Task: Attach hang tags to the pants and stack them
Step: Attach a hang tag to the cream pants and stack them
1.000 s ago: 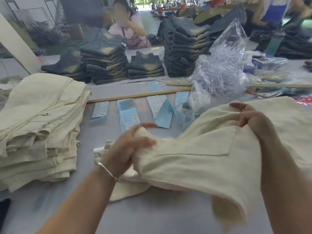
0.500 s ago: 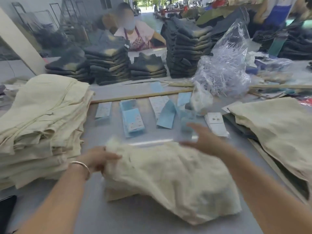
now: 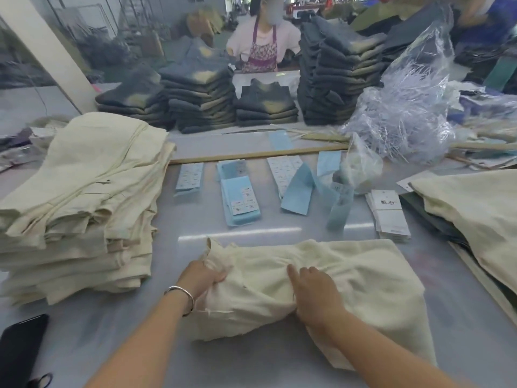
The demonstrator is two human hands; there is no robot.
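My left hand (image 3: pixel 205 275) grips crumpled cream cotton pants (image 3: pixel 321 278) at lower centre | my right hand (image 3: pixel 314 292) presses flat on them, fingers relaxed | white card hang tags (image 3: pixel 387 217), right of centre, bear dark handwriting, unreadable

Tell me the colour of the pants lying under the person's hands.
Cream, an off-white: the pants show plainly in the head view, the only one.

Bare table (image 3: pixel 279 231) strip btwn pants (image 3: pixel 349 275) & tags (image 3: pixel 240 203) — passable.
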